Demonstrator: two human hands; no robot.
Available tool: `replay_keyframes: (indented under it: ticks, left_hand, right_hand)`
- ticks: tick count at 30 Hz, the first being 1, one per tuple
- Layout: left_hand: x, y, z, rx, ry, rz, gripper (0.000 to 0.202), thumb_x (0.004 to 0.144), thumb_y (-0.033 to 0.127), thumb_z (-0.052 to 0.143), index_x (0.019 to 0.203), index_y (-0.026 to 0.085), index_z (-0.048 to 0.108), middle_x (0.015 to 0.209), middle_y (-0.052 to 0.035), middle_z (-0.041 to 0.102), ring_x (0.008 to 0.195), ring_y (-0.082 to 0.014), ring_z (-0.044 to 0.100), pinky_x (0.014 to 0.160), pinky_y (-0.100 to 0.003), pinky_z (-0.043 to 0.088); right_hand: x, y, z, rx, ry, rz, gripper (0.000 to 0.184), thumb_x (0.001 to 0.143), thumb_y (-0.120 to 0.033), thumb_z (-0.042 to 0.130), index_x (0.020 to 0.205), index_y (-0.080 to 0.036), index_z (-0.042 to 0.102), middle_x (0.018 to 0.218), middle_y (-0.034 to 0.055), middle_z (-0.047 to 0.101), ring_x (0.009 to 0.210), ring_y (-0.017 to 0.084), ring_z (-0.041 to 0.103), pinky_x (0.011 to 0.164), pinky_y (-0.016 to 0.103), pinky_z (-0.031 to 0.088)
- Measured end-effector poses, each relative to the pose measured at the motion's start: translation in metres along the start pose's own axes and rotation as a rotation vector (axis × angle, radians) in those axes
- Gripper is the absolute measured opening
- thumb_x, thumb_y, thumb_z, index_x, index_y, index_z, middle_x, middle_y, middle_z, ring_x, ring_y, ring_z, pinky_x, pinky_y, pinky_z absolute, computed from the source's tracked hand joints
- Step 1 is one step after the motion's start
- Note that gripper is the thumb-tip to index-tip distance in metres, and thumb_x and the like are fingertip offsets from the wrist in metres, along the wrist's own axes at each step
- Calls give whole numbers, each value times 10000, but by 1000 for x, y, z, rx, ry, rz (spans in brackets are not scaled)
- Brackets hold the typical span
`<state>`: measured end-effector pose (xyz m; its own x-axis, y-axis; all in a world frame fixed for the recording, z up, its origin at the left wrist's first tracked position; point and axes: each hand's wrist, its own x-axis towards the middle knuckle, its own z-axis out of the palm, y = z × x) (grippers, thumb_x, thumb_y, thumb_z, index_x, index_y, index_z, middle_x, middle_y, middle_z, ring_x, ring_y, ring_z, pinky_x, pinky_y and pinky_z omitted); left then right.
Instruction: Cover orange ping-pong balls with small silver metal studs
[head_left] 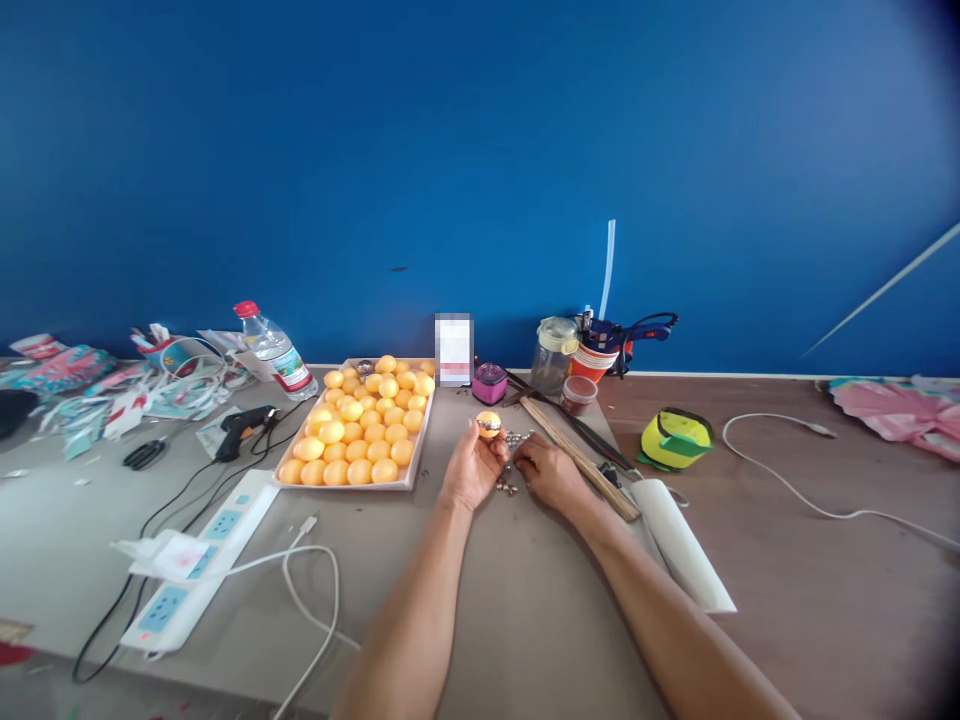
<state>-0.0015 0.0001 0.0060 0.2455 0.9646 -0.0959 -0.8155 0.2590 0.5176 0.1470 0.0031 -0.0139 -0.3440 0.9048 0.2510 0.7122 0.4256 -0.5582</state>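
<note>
My left hand (475, 470) is closed around an orange table tennis ball (489, 420), raised above the table. A dark, shiny patch shows across the ball's front; I cannot make out what it is. Small shiny metal pieces (510, 488) lie scattered on the table between my hands. My right hand (551, 472) is low over them, its fingers bent and pressed together at the edge of the pieces. Whatever its fingertips hold is hidden. To the left, a shallow tray (411, 482) carries many more orange balls.
Thin wooden sticks (581, 455) and a white roll (684, 545) lie right of my right arm. Behind stand a purple box (490, 382), a clear jar (553, 358) and a cup of tools (596, 358). Leftward are a bottle (277, 350), glue gun (244, 430) and power strip (199, 565).
</note>
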Motion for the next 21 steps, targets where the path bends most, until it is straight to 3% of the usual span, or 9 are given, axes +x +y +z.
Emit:
replay_keyframes:
  ticks: [7, 12, 16, 21]
  left_hand:
    - [-4, -2, 2, 51, 66, 6, 366, 720, 413, 675, 933, 124, 612, 744, -40, 601, 571, -91, 511, 574, -226, 405]
    - [-8, -4, 4, 60, 72, 9, 375, 714, 390, 685, 976, 131, 613, 744, -37, 615, 574, -99, 532, 586, -236, 412]
    - [-10, -4, 4, 39, 53, -5, 386, 732, 352, 673, 1050, 145, 601, 784, -40, 624, 599, -107, 546, 619, -250, 426]
    - [-12, -3, 4, 36, 66, 0, 352, 732, 302, 668, 1045, 153, 610, 809, -32, 625, 615, -111, 548, 627, -256, 427]
  right_hand:
    - [1, -2, -1, 310, 259, 89, 140, 715, -132, 453, 763, -187, 573, 851, 56, 635, 812, 182, 583, 751, 303, 447]
    - [1, -1, 3, 673, 367, 294, 91, 733, -278, 553, 736, -188, 566, 613, -18, 557, 542, 131, 484, 518, 248, 380]
    - [0, -9, 4, 1099, 368, 363, 167, 718, -342, 632, 757, -185, 591, 481, -74, 430, 432, 78, 353, 439, 211, 256]
    - [0, -23, -2, 1371, 308, 396, 228, 634, -336, 709, 782, -174, 645, 630, -14, 565, 479, 80, 423, 463, 229, 295]
